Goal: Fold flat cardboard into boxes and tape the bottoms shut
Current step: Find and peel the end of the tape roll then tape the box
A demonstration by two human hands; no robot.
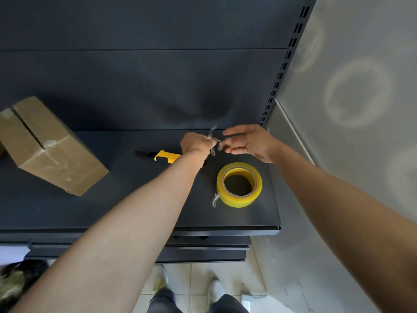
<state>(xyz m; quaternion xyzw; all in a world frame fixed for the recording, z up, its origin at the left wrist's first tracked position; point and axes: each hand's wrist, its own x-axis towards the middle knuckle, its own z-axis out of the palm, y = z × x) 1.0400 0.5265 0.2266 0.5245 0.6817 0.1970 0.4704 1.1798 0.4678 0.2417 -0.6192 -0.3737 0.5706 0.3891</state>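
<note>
One brown box (52, 147), shiny clear tape (57, 164) across; left hand (195, 143) pinches crumpled tape scrap (213, 151); right hand (251, 141) fingers straight.

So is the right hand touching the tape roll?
Apart. Head view shows dark shelf between the right hand and the tape roll.

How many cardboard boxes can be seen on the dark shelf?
1. The cardboard box lies at the left of the shelf, with its taped seam facing up. Others may be hidden beyond the left edge of the picture.
</note>
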